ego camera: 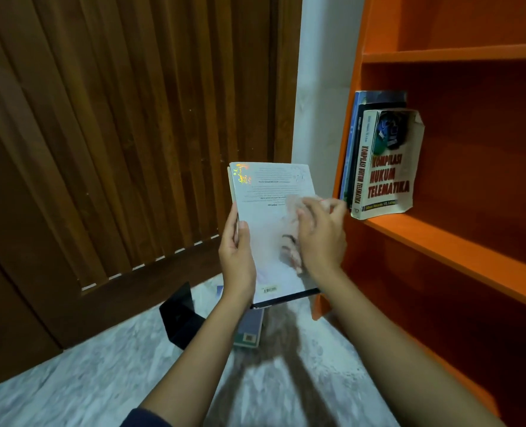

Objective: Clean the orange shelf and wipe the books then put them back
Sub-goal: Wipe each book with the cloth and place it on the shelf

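Beside the orange shelf, a pale grey-white book was seen; below it, mottled white flooring; left, brown slatted panelling.

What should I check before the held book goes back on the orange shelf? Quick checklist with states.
1. Left hand grips the white book firmly by its left edge: ok.
2. Right hand with the wipe is off the cover: not ok, it is on the cover, blurred.
3. Cover is clean: cannot tell, motion blur.
4. Free room on the orange shelf to the right of the standing books: ok.
5. Standing books are upright and stable: ok, leaning lightly against the shelf's left wall.
6. All books are off the floor: not ok, one book lies by the black bookend.
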Motion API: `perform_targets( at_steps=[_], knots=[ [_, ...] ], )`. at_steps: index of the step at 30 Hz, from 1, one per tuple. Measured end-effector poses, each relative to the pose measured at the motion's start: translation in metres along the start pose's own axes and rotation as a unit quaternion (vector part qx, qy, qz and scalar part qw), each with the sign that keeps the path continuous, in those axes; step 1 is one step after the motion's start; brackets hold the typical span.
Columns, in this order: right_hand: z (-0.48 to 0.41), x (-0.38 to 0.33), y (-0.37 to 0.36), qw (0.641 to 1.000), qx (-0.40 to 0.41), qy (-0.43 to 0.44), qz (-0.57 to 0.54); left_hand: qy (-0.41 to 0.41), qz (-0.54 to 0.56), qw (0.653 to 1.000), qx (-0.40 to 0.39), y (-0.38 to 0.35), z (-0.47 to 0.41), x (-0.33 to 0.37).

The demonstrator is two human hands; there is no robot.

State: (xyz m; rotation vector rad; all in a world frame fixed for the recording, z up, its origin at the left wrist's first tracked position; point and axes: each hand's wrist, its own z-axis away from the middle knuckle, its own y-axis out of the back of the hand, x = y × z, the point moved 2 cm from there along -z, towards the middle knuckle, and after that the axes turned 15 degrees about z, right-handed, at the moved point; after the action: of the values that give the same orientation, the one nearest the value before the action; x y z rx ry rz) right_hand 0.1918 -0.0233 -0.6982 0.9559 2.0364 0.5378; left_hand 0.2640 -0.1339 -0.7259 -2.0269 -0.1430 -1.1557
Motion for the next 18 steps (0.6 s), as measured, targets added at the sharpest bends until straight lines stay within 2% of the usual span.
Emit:
perform_targets(
  at_steps=[3, 4, 6, 9, 11, 13, 16, 18],
  knots=[
    [0.037, -0.022, -0.009, 0.987, -0.028, 0.155, -0.025, 0.021, 0.021, 0.999, 0.019, -0.001, -0.001, -0.006],
    [0.041, -0.020, -0.010, 0.984, -0.031, 0.176, -0.023, 0.034, 0.038, 0.998, 0.023, 0.000, -0.001, -0.008],
    [0.034, -0.001, -0.010, 0.991, -0.026, 0.126, -0.023, 0.059, 0.052, 0.996, 0.034, 0.004, -0.001, -0.010],
    [0.023, 0.032, -0.007, 1.000, -0.022, -0.017, 0.005, 0.073, 0.059, 0.995, 0.040, 0.009, 0.000, -0.012],
    [0.029, 0.036, -0.009, 0.999, -0.026, -0.038, 0.020, 0.076, 0.064, 0.994, 0.049, 0.009, -0.002, -0.015],
    [0.050, 0.023, -0.011, 0.999, -0.035, 0.010, 0.012, 0.075, 0.071, 0.992, 0.066, 0.009, -0.005, -0.017],
    [0.091, 0.004, -0.015, 0.989, -0.049, 0.136, -0.013, 0.078, 0.084, 0.990, 0.087, 0.013, -0.009, -0.018],
    [0.107, 0.006, -0.014, 0.980, -0.045, 0.191, -0.019, 0.088, 0.099, 0.986, 0.102, 0.020, -0.010, -0.017]
  ],
)
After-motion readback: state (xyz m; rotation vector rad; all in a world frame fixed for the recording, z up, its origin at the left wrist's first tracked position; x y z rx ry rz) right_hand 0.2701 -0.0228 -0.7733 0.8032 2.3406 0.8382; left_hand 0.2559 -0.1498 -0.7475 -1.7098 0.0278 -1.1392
